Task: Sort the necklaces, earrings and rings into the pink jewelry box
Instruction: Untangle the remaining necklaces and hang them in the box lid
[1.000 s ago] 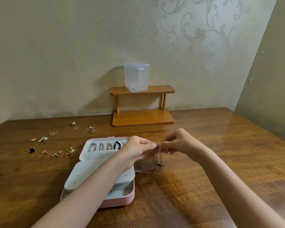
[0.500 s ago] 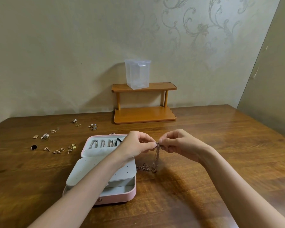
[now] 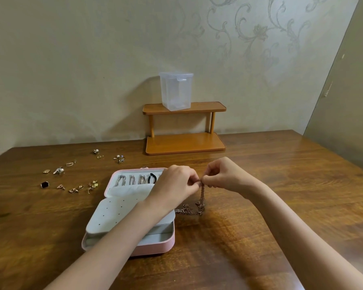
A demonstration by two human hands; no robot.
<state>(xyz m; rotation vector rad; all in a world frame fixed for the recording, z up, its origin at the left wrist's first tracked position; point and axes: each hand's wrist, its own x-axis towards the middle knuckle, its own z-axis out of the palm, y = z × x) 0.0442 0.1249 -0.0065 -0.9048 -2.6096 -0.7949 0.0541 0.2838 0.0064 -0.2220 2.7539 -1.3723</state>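
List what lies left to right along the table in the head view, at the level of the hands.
Black ring → gold earrings → pink box → left hand → necklace, pinched by both hands → right hand.

Single head view, looking forward and down over table (image 3: 281,185), close above it, wall beyond.
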